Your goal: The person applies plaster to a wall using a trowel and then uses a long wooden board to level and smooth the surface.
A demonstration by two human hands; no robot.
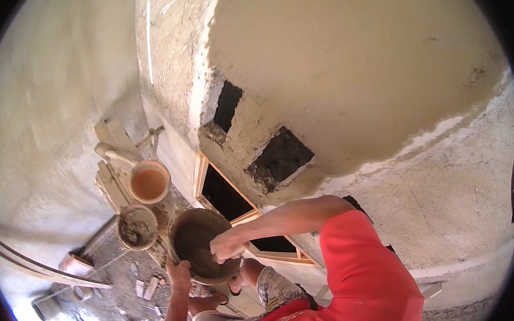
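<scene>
A dark round bucket holding wet grey-brown mortar is in front of me at the lower middle. My left hand grips its near left rim, thumb on top. My right hand reaches over the far right side into the bucket, its fingers curled closed just above the mortar. Whatever those fingers may hold is hidden. To the left stand a smaller bucket with a lumpy mix in it and a bucket of orange-brown liquid.
Wooden planks support the buckets. Rubble and broken bricks litter the ground below. The wall ahead carries smooth damp plaster, with a square hole and a narrower opening. A wooden frame sits below them.
</scene>
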